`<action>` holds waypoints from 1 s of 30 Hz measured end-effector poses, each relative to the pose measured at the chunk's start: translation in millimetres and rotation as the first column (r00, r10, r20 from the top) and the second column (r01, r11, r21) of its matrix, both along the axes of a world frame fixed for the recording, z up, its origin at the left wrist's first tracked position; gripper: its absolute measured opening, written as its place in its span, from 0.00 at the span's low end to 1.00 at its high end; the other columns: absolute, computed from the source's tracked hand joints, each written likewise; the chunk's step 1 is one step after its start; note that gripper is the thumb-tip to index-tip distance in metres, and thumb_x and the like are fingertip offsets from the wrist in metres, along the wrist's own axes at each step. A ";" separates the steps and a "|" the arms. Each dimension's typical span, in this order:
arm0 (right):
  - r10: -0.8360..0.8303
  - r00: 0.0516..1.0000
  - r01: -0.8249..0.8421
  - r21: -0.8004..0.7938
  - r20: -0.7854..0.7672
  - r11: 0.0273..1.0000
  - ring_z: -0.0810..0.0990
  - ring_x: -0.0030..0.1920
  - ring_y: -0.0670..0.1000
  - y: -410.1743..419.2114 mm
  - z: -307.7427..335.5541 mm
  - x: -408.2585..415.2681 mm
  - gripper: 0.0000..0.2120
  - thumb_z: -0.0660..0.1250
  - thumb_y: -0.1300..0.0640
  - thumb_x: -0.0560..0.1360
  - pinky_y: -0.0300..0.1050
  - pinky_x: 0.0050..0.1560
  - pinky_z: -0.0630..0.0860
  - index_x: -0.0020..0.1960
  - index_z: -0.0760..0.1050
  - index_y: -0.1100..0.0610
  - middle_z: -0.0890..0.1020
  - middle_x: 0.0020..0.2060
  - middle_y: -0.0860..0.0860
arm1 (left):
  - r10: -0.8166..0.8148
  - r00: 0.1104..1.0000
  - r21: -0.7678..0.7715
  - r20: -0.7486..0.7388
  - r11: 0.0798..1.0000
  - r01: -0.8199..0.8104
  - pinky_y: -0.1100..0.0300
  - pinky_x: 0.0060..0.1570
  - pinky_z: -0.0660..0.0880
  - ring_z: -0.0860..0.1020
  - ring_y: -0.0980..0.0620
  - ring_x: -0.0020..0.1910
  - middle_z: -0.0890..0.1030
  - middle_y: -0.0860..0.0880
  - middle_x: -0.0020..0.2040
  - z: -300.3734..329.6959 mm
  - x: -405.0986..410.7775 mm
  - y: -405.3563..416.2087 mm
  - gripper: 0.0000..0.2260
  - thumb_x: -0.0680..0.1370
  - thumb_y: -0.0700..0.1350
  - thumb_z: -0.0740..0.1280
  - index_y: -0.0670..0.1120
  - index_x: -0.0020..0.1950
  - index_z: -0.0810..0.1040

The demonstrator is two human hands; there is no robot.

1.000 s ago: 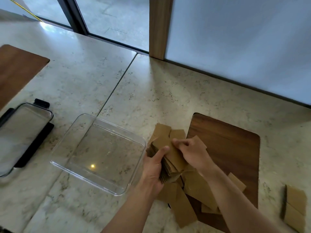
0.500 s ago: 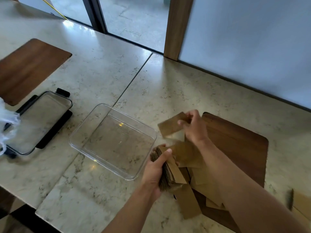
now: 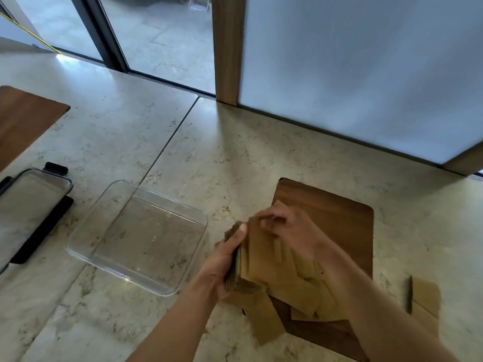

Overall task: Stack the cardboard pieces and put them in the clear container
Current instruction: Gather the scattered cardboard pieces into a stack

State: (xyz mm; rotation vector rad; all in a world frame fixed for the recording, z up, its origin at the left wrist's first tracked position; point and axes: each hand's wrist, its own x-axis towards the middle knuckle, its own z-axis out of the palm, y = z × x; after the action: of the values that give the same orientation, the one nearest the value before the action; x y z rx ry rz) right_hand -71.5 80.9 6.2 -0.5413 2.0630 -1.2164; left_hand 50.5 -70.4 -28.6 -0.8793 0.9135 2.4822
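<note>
My left hand (image 3: 222, 259) grips a thick stack of brown cardboard pieces (image 3: 258, 259) by its left edge, thumb on top. My right hand (image 3: 290, 231) presses a cardboard piece flat onto the top of that stack; the hand is blurred. Several loose cardboard pieces (image 3: 311, 299) lie under and around the stack on a dark wooden board (image 3: 339, 218). One strip (image 3: 266, 320) pokes off the board's left edge. The clear container (image 3: 86, 239) stands to the left with nothing in it.
The container's lid with black clips (image 3: 31, 207) lies at the far left. A second wooden board (image 3: 23, 118) sits at the back left. More cardboard pieces (image 3: 426, 301) lie on the marble counter at the right. A frosted panel and wooden post stand behind.
My right hand, which held one piece raised above the board, has come down and laid it on the stack in my left hand.
</note>
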 end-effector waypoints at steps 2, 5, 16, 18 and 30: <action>-0.098 0.995 0.098 -0.049 -0.012 0.994 0.83 0.52 0.39 -14.9 -14.2 18.7 0.05 0.73 0.52 0.78 0.31 0.50 0.78 0.54 0.86 0.46 0.86 0.50 0.41 | -0.037 0.999 0.006 -0.001 0.999 0.037 0.43 0.48 0.83 0.85 0.36 0.51 0.85 0.33 0.59 -6.3 -0.5 2.4 0.35 0.64 0.55 0.84 0.40 0.66 0.82; -0.404 0.910 0.398 -0.072 -0.096 0.914 0.83 0.51 0.45 -19.5 -33.5 13.8 0.07 0.73 0.47 0.78 0.37 0.49 0.79 0.53 0.83 0.49 0.85 0.50 0.45 | 0.002 0.997 0.030 0.079 1.000 -0.004 0.45 0.41 0.83 0.87 0.39 0.43 0.87 0.36 0.52 -20.4 -0.5 0.3 0.38 0.56 0.53 0.87 0.40 0.62 0.86; -0.707 0.696 0.712 0.238 -0.122 0.660 0.80 0.45 0.47 31.1 -58.1 -38.5 0.23 0.75 0.48 0.76 0.37 0.39 0.75 0.65 0.73 0.56 0.81 0.56 0.53 | 0.098 0.993 0.127 -0.066 0.988 -0.090 0.47 0.47 0.83 0.85 0.44 0.45 0.85 0.40 0.49 -23.8 -10.2 -0.6 0.31 0.62 0.59 0.85 0.41 0.57 0.86; -0.885 0.398 0.905 0.058 0.243 0.422 0.82 0.47 0.51 45.6 -48.7 -43.9 0.23 0.73 0.56 0.78 0.40 0.38 0.79 0.69 0.69 0.59 0.79 0.58 0.57 | 0.116 0.992 0.195 -0.056 0.975 -0.103 0.46 0.50 0.84 0.85 0.42 0.48 0.84 0.39 0.49 -19.7 -10.3 -0.8 0.30 0.61 0.56 0.87 0.38 0.54 0.86; -0.725 0.586 0.772 0.021 0.362 0.635 0.88 0.46 0.53 29.3 -14.5 38.7 0.05 0.69 0.56 0.80 0.44 0.40 0.86 0.55 0.82 0.51 0.85 0.54 0.54 | 0.146 0.989 -0.193 0.035 0.972 -0.137 0.44 0.41 0.85 0.88 0.36 0.48 0.88 0.37 0.53 8.7 -27.1 34.6 0.35 0.65 0.52 0.82 0.43 0.68 0.77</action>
State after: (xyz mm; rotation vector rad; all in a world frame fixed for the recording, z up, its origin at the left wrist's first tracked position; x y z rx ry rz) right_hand -32.8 110.2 -8.3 0.5679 1.9333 -1.7846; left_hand 23.4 -35.8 -20.0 -1.0982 1.1222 2.5091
